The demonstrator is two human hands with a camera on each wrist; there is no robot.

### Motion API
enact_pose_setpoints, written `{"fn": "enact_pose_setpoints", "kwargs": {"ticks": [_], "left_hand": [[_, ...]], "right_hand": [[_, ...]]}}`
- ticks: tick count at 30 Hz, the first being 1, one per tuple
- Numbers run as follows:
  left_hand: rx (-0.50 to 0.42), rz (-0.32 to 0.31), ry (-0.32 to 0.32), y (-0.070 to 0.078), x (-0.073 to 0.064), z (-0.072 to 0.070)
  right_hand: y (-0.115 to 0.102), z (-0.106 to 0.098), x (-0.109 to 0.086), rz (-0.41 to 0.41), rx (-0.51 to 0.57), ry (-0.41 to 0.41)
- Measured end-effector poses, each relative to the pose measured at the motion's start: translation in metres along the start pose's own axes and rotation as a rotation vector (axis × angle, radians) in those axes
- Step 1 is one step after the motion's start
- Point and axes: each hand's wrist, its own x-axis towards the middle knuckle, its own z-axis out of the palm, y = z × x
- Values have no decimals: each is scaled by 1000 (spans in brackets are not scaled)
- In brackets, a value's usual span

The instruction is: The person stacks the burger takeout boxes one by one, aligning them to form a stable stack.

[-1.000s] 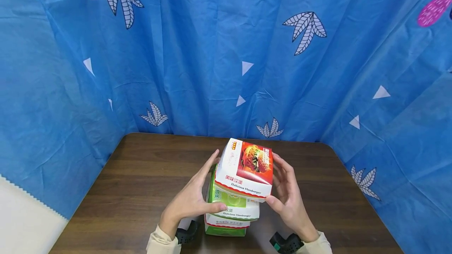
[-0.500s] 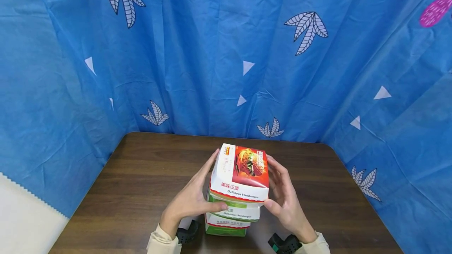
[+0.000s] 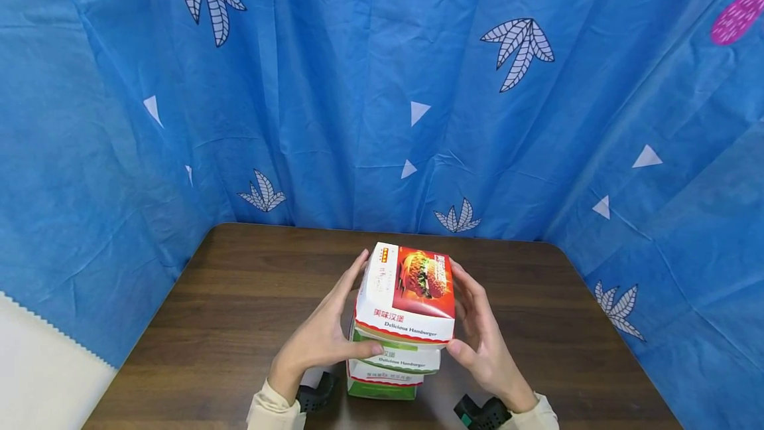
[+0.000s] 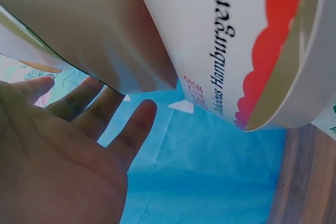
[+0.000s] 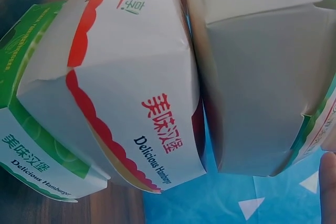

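Note:
In the head view, a red-and-white hamburger box [image 3: 406,294] with a burger picture sits on top of a stack. Below it show a green-and-white hamburger box [image 3: 408,359], then a white side with red edging above a green base [image 3: 382,390]. My left hand [image 3: 322,337] is along the stack's left side, fingers stretched toward the top box, thumb across the front. My right hand [image 3: 486,344] flanks the right side, its thumb by the top box's lower corner. The left wrist view has the fingers [image 4: 139,124] extended beside a plain box side [image 4: 94,30]; firm contact cannot be told.
The stack stands near the front of a brown wooden table [image 3: 251,284]. A blue patterned curtain [image 3: 334,118] hangs behind and beside it. Dark wrist devices sit at both cuffs. A white surface [image 3: 36,370] lies at the far left.
The top box, tilted and shifted right a second ago, has come down and left onto the stack. Since half a second ago almost nothing differs; both hands stay beside it.

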Motion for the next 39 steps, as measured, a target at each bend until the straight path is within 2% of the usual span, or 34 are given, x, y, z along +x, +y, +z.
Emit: {"fn": "enact_pose_setpoints", "kwargs": {"ticks": [13,24,35,39], "left_hand": [[-9,15,-1,3,0,-2],[-8,33,3,2,-2,-4],[4,14,19,1,-7,-7],[7,57,37,-2,-9,-9]], "right_hand": [[-1,0,0,-37,-18,-17],[0,0,-2,-12,-30,-16],[1,-1,-4,-24,-34,-20],[3,-3,-7,-20,-40,-17]]}}
